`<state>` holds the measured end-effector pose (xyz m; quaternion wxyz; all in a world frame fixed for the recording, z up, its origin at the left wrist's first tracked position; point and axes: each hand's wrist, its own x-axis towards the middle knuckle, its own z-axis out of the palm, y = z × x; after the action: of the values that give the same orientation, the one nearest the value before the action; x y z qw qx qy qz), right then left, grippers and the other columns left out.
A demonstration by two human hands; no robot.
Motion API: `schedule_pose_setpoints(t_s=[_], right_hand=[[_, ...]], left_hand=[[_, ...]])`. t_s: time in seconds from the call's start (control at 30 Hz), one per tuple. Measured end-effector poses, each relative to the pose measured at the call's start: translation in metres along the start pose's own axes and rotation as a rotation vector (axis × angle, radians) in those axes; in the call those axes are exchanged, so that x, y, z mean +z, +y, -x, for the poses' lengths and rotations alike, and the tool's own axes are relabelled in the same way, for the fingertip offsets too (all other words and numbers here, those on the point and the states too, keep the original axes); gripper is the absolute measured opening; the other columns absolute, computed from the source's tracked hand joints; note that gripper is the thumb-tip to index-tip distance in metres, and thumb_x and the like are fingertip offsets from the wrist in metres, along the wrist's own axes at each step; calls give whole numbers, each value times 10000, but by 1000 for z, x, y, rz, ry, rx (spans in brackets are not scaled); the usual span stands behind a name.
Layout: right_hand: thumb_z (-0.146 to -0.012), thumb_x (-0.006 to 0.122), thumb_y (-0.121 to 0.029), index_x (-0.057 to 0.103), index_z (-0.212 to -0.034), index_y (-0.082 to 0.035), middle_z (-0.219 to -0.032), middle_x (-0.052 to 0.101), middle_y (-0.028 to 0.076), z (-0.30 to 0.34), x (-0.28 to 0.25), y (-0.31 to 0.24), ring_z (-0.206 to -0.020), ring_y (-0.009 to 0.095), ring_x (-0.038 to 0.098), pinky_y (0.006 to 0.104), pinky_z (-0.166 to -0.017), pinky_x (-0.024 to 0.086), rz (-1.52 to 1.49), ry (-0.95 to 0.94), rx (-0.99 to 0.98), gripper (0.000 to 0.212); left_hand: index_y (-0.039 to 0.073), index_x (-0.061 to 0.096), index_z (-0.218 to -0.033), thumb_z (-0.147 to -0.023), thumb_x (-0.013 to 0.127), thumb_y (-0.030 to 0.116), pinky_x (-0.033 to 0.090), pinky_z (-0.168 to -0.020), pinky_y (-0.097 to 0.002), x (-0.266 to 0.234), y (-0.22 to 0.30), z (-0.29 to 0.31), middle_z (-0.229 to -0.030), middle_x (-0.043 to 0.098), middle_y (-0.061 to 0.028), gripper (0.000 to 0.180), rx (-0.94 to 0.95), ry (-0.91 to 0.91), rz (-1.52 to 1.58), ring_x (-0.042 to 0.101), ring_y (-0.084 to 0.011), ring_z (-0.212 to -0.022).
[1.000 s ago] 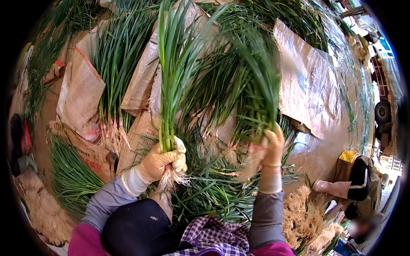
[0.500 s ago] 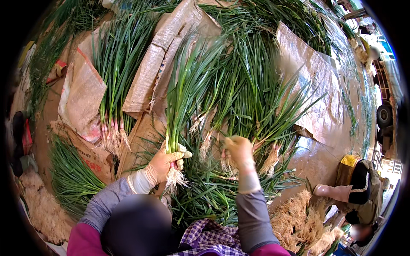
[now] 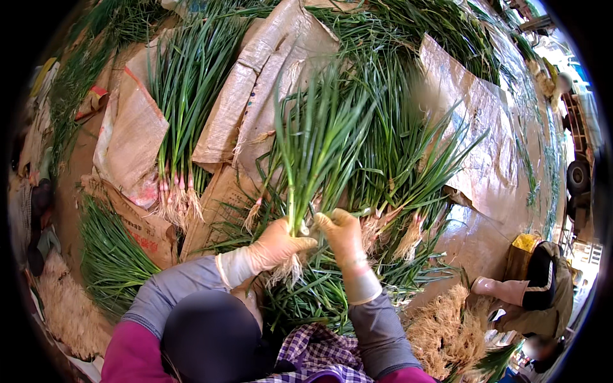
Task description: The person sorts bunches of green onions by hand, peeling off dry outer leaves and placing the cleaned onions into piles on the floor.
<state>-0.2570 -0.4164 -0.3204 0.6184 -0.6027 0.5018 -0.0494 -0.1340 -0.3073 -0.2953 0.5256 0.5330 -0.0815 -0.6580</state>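
My gloved left hand (image 3: 276,244) is wrapped round the lower stalks of a bunch of green onions (image 3: 311,159). The long leaves fan upward, and pale stringy roots (image 3: 286,271) hang below the fist. Close beside it, my gloved right hand (image 3: 345,237) has its thumb and fingers pinched together at the bunch's right side; what lies between them is too small to make out. Behind both hands rests a large pile of green onions (image 3: 389,127), several with white roots toward me. Cut green leaves (image 3: 313,300) lie heaped below my hands.
Another bundle of green onions (image 3: 185,115) lies at the left between woven sacks (image 3: 137,127). A folded sack (image 3: 255,83) and a pale sheet (image 3: 479,127) flank the pile. Heaped roots (image 3: 447,332) sit at lower right, near a person's pink boot (image 3: 501,290).
My left hand has carried its bunch to the right. My right hand has come left from over the pile to meet it, and its fingers are now pinched beside the stalks.
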Motion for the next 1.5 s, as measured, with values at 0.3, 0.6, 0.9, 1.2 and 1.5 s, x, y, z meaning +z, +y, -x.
schedule_pose_setpoints(t_s=[0.3, 0.6, 0.9, 1.2, 1.5], right_hand=[[-897, 536, -195, 592, -794, -36, -719, 605, 82, 24, -35, 41, -581, 129, 514, 270, -529, 419, 122, 194, 12, 197], [-911, 539, -279, 594, -977, -49, -769, 601, 0, 10, 16, -21, -576, 52, 466, 170, -488, 372, -470, -279, 261, 246], [-849, 613, -200, 568, -775, 10, -652, 586, 160, 2, 66, -6, -583, 270, 546, 361, -587, 436, -130, 182, -25, 227], [-834, 563, -339, 649, -799, -27, -745, 627, 178, 6, -19, 60, -729, 333, 610, 412, -684, 492, 889, -755, -387, 326], [-837, 620, -246, 621, -896, -24, -822, 634, 113, -129, -12, 17, -703, 228, 600, 368, -654, 498, 186, 128, 148, 230]], left_hand=[[-85, 578, -995, -854, 601, 113, 533, -736, -372, -31, -1, 15, -842, 633, -136, 244, -127, -172, 400, 623, -191, -733], [-57, 469, -1152, -885, 551, 158, 549, -719, -359, -47, -12, 25, -1134, 559, -253, 353, -278, -334, 477, 640, -259, -840], [86, 402, -655, -748, 489, 125, 319, -551, -279, -30, 12, 27, -545, 351, -13, 133, -321, -204, 835, 347, -133, -504], [42, 457, -992, -815, 452, 79, 458, -554, -300, -79, 3, 29, -632, 504, -62, 180, 13, -229, 538, 464, -131, -503], [14, 527, -1021, -900, 520, 129, 455, -575, -263, -65, 41, 27, -813, 591, -60, 167, -72, -359, 661, 529, -110, -608]])
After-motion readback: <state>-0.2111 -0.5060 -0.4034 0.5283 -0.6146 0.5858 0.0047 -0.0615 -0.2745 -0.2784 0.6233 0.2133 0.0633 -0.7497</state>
